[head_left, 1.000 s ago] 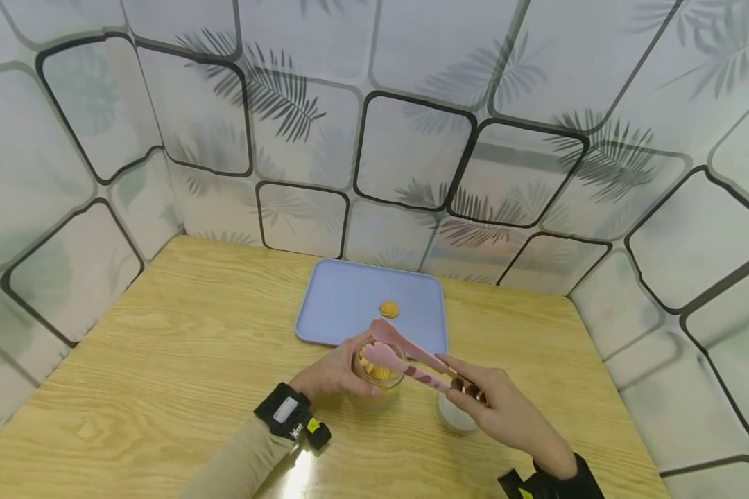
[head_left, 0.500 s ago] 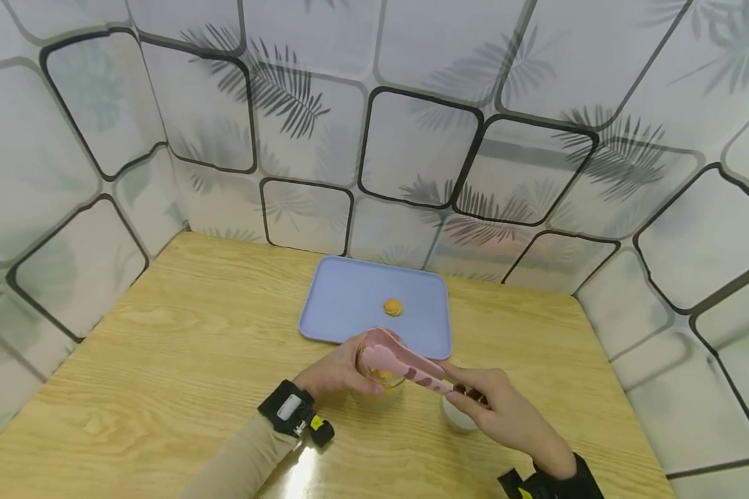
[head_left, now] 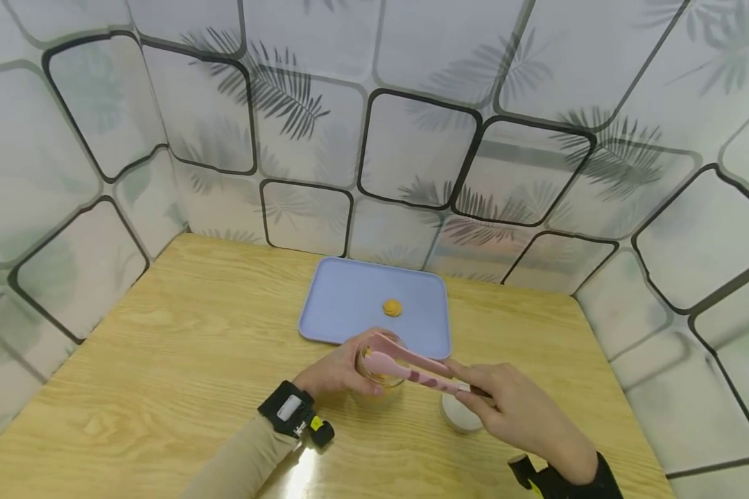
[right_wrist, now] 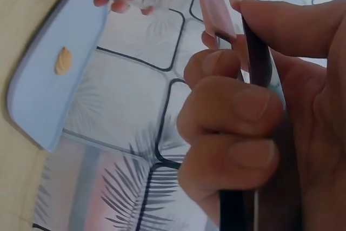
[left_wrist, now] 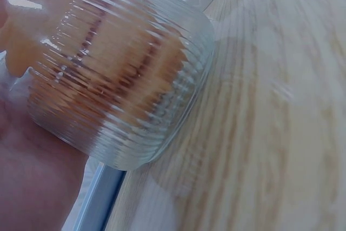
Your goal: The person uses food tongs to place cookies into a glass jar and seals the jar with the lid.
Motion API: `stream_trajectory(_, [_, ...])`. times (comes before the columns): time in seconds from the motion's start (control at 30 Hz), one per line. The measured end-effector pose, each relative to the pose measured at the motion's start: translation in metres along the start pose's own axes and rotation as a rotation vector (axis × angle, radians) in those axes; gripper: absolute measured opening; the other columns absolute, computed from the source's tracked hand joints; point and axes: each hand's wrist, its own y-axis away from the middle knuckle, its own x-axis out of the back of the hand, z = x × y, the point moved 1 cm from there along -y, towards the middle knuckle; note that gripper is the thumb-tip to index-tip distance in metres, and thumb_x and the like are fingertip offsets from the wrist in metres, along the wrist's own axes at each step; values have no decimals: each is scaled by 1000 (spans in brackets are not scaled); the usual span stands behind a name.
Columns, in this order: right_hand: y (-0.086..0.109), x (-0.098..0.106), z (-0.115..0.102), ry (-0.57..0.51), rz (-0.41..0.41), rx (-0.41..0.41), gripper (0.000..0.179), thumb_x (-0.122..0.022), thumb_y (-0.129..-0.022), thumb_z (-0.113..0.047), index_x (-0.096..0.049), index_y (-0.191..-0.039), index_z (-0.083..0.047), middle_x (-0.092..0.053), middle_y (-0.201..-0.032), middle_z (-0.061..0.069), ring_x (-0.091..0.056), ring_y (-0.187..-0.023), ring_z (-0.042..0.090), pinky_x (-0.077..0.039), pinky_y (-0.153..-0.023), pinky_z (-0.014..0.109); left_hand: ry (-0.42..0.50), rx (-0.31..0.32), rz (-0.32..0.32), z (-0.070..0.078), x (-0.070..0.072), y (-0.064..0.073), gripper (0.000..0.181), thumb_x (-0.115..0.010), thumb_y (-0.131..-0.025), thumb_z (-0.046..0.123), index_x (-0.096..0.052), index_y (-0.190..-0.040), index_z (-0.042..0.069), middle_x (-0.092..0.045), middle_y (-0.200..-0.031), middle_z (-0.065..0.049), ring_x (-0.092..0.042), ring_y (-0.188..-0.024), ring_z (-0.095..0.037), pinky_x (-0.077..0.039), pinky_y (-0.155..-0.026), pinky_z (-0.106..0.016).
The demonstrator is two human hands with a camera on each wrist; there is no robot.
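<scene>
My left hand (head_left: 340, 371) grips a clear ribbed glass jar (left_wrist: 135, 79) around its side. Inside, several round yellow-orange cookies (left_wrist: 157, 63) show through the glass. With my right hand (head_left: 521, 409) I hold a pair of pink-tipped tongs (head_left: 421, 378), fingers and thumb curled around the dark handles (right_wrist: 262, 63). The tong tips lie over the jar's mouth and hide part of it, slightly spread from each other. Whether anything is between the tips cannot be made out.
Behind the jar lies a blue tray (head_left: 343, 291) with one cookie (head_left: 392, 308) on it. A round white lid-like object (head_left: 460, 416) rests on the wooden table (head_left: 181, 346), partly under my right hand. Patterned walls (head_left: 312, 138) enclose the table's back and sides.
The tong tips came together over the jar half a second ago and now stand apart again. My right hand has shifted slightly right. The left hand keeps its hold on the jar.
</scene>
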Motion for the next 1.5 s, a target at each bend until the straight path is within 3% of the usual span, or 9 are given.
stream_trajectory(0.23, [12,14,0,-1,-7,-45,45,-65,-100,-15,-58,-144,-10,-34,-65,-23,-25,-54,-9,-31,-51,15,-29,42,7,0,0,0,77,-84,-77,10,-46,-144,9,-58,-135,-7,-57,-117,-17,-50,-100,-28])
stream_trajectory(0.5, [7,6,3,-8,153,-46,47,-65,-99,-9,-57,-144,-8,-31,-64,-24,-21,-54,-9,-27,-51,13,-121,74,15,4,3,5,80,-86,-79,20,-44,-146,14,-55,-141,-10,-54,-127,-21,-45,-110,-34])
stream_trajectory(0.7, [-6,-3,10,-52,226,-64,47,-64,-98,-4,-56,-144,-1,-45,-67,-21,-31,-54,-8,-32,-49,16,-97,37,26,2,4,6,78,-86,-78,19,-46,-145,12,-57,-139,-9,-54,-125,-21,-41,-112,-35])
stream_trajectory(0.97, [1,-8,12,-120,148,-51,46,-64,-98,-4,-57,-144,-3,-37,-63,-21,-27,-52,-9,-32,-47,15,-109,45,5,-2,2,5,80,-84,-80,19,-43,-147,9,-56,-140,-9,-55,-125,-19,-43,-110,-33])
stream_trajectory(1.23, [18,-12,-6,218,69,-127,46,-68,-98,-20,-61,-143,-14,-38,-69,-27,-32,-59,-9,-36,-57,19,-39,32,-23,0,-3,-4,76,-86,-78,15,-47,-143,9,-61,-130,-5,-57,-116,-18,-48,-103,-31])
stream_trajectory(1.3, [13,-12,-7,155,35,-121,44,-64,-101,-22,-60,-144,-13,-38,-67,-26,-31,-56,-9,-36,-55,18,-7,26,-19,1,-3,-5,76,-86,-77,12,-48,-142,7,-61,-130,-4,-58,-113,-18,-48,-100,-31])
stream_trajectory(1.37, [6,-12,-4,13,35,-93,43,-61,-103,-18,-57,-145,-9,-37,-62,-23,-29,-52,-9,-35,-51,16,13,32,-10,2,-2,-5,76,-86,-77,9,-47,-142,5,-61,-131,-5,-58,-114,-19,-48,-101,-32])
stream_trajectory(1.43, [-3,-13,2,-97,99,-50,44,-60,-102,-10,-55,-145,-3,-44,-61,-19,-29,-51,-10,-34,-48,15,-20,48,11,3,0,-2,79,-86,-75,10,-47,-143,7,-60,-134,-3,-57,-118,-18,-45,-105,-32])
stream_trajectory(1.5, [-14,-15,11,-107,198,-28,47,-62,-100,-4,-54,-145,-1,-51,-62,-15,-33,-51,-9,-36,-48,15,-63,52,27,2,2,1,80,-87,-75,12,-47,-145,9,-58,-137,-5,-55,-124,-20,-40,-112,-34])
